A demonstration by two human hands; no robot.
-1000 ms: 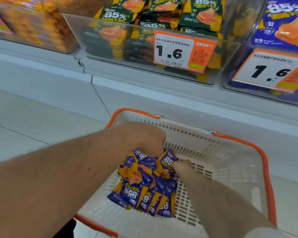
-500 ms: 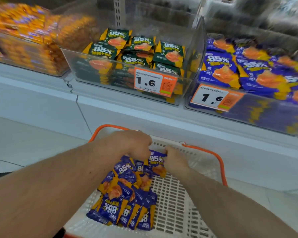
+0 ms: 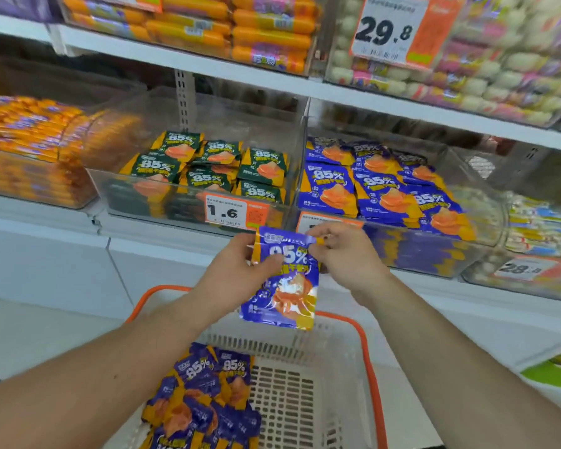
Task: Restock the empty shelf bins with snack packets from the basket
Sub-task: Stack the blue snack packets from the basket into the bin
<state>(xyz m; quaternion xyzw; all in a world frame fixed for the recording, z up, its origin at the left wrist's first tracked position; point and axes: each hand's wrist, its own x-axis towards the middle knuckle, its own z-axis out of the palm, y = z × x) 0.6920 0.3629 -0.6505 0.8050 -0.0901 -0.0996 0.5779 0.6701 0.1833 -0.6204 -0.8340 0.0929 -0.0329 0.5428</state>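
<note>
Both hands have come up out of the basket since a moment ago, when they were down among the heap of purple packets. Now the left hand and right hand pinch one purple packet between them by its top edge, held upright above the basket's far rim, at twelve o'clock from the heap, just below the clear bin of purple packets.
</note>
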